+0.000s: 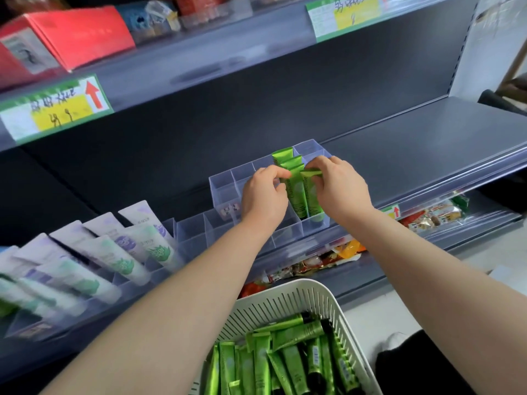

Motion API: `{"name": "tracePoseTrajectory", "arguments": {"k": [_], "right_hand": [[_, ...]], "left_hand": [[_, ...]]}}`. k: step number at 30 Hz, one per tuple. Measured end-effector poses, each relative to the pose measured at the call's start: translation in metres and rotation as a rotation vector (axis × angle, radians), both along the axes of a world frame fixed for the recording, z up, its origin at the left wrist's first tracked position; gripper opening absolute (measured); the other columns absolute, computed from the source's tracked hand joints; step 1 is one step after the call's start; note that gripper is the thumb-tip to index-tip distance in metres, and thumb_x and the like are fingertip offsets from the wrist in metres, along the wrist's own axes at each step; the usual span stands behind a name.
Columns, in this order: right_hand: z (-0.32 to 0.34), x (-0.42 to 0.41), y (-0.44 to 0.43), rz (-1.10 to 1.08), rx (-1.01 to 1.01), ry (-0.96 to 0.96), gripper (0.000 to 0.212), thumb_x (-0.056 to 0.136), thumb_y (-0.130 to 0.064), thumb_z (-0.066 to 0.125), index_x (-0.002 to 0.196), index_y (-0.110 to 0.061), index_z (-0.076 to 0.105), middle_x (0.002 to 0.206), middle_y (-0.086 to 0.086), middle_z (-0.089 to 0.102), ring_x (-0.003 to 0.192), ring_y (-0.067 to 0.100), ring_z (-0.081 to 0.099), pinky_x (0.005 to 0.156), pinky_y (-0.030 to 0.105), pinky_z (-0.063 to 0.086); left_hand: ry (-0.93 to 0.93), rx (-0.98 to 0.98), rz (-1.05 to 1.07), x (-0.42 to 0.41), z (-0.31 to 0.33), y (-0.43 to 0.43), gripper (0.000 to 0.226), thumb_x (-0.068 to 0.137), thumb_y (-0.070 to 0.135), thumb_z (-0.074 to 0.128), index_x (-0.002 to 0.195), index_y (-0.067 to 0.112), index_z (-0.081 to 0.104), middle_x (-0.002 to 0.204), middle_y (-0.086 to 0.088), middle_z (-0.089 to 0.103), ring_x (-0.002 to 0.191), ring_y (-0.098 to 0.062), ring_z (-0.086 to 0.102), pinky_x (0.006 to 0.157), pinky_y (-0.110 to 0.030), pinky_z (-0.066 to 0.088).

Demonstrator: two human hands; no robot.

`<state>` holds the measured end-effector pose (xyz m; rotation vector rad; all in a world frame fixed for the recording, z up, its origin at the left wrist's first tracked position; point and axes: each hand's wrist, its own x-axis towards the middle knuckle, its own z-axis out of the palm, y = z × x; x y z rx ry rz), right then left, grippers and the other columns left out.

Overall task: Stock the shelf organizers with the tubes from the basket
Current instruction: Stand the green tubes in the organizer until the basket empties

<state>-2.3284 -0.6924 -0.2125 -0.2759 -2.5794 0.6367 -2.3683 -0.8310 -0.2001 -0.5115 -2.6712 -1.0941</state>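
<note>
We see left grip point(263, 192) pinching crimped top of shiny green plastic tube point(296, 195), right grip point(339, 186) pinching neighbouring green tube point(312, 196); both upright in clear plastic divided organizer point(225, 189) on grey metal shelf point(427, 138). More green tubes point(285, 357) heaped in white slotted plastic basket point(285, 297) below.

Price labels point(58, 108) blurred unreadable; basket point(288, 302) cut off below.

Shop, metal shelving point(427, 129), handwritten price labels point(57, 109), stocked snack packets point(433, 216)

Grey metal shelving point(427, 132), pale floor point(382, 317).
</note>
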Motion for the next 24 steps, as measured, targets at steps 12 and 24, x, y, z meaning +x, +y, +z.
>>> {"name": "tracePoseTrajectory", "arguments": {"k": [12,24], "right_hand": [[0.0,0.039,-0.035,0.082,0.289,0.302,0.026,0.082,-0.006,0.059,0.106,-0.014,0.065,0.108,0.008,0.061,0.095,0.034,0.053,0.066,0.038,0.039],[-0.127,0.104,-0.115,0.34,0.26,-0.226,0.036,0.075,-0.006,0.062,0.108,-0.022,0.063,0.108,0.003,0.056,0.1,0.03,0.052,0.077,0.04,0.043]], "left_hand": [[0.242,-0.137,-0.074,0.024,-0.009,-0.045,0.033,0.087,-0.005,0.054,0.103,0.02,0.07,0.131,0.004,0.056,0.122,-0.017,0.05,0.091,-0.029,0.044],[-0.019,-0.154,0.007,0.101,-0.133,-0.146,0.033,0.084,-0.005,0.05,0.088,0.021,0.069,0.102,0.009,0.062,0.097,-0.015,0.059,0.08,-0.029,0.049]]}}
